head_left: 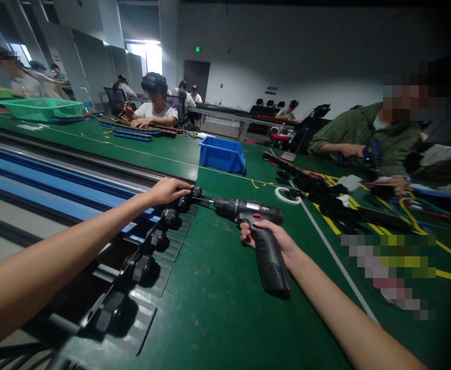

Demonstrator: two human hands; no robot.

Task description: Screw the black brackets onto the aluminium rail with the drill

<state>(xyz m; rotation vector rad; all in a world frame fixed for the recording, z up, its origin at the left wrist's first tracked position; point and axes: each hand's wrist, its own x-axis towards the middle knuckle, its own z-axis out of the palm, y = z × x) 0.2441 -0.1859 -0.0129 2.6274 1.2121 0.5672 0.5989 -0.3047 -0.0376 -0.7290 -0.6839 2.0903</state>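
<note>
A black cordless drill (262, 234) is held by its grip in my right hand (277, 239), with its bit pointing left. The bit's tip meets the far end of a long black strip (154, 241) that carries several round black sockets and lies lengthwise on the green bench. My left hand (169, 189) rests on that far end of the strip, its fingers curled over the last socket, right beside the drill bit.
A blue conveyor belt (48, 185) runs along the left of the bench. Beyond the strip stands a blue bin (222, 154). To the right, a person in a green jacket (360, 136) works over black strips and coloured wires (367, 203). More people sit farther back beside a green basket (42, 109).
</note>
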